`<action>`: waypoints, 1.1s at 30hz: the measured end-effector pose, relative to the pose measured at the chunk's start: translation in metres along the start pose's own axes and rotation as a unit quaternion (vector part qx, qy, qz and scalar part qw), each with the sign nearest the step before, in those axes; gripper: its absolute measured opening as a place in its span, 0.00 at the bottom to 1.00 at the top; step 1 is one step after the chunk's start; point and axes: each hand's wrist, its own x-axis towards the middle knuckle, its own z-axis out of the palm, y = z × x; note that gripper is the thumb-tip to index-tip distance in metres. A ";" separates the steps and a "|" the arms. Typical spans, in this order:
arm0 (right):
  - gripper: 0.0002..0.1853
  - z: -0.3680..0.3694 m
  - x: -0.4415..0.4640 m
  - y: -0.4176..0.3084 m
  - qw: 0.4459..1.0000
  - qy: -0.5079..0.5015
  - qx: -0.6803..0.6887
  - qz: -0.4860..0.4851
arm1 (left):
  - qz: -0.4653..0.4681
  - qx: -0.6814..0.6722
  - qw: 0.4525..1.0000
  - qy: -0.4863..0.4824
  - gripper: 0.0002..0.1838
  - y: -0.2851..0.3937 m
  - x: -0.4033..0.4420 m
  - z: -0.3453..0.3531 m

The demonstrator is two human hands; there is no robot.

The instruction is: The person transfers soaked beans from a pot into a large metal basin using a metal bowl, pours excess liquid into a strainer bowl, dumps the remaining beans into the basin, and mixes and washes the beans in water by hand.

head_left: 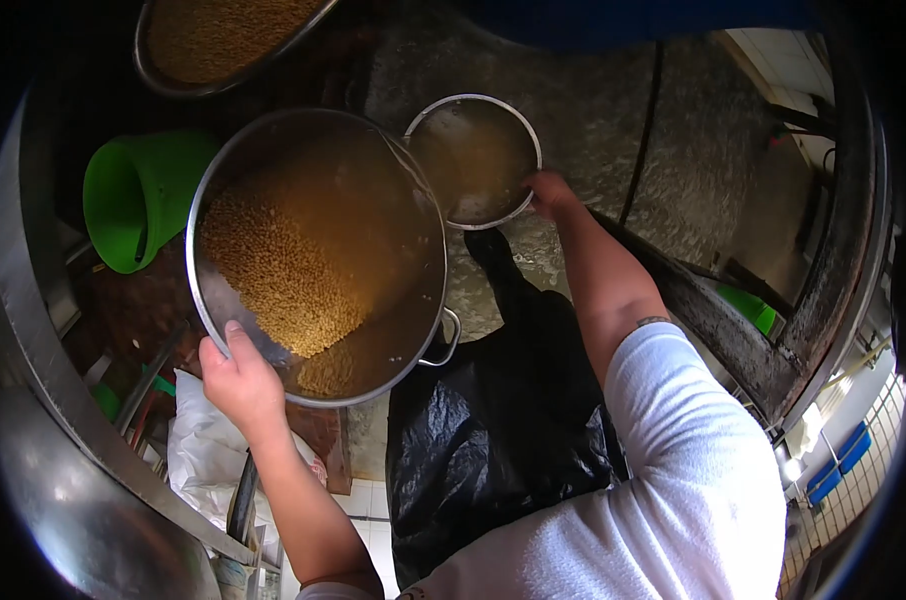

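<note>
My left hand (243,382) grips the near left rim of a large metal pot (403,230), thumb over the edge. Inside the pot, yellowish beans or grains (273,265) lie under cloudy water, heaped toward the left and near side. The pot looks tilted toward the right. At its upper right is a smaller round metal-rimmed vessel (478,150) with murky liquid in it. My right hand (548,193) is closed on the right rim of that vessel. Whether the two vessels touch is hard to tell.
A green bucket (148,200) lies at the left. Another pan of grains (223,40) is at the upper left. A white sack (208,445) sits below the pot. Dark beams (743,350) stand at the right, and the floor (693,150) looks wet.
</note>
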 end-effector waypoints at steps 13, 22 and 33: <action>0.26 0.008 0.004 -0.004 1.000 -0.010 -0.011 0.013 | 0.021 -0.010 1.000 -0.010 0.17 0.005 -0.005 0.004; 0.26 0.008 -0.002 -0.011 1.000 -0.012 -0.014 0.000 | 0.007 -0.039 0.999 -0.024 0.17 0.006 -0.008 0.002; 0.24 -0.004 0.011 -0.004 1.000 -0.004 -0.026 0.006 | -0.001 -0.037 0.998 -0.060 0.16 0.023 -0.021 0.006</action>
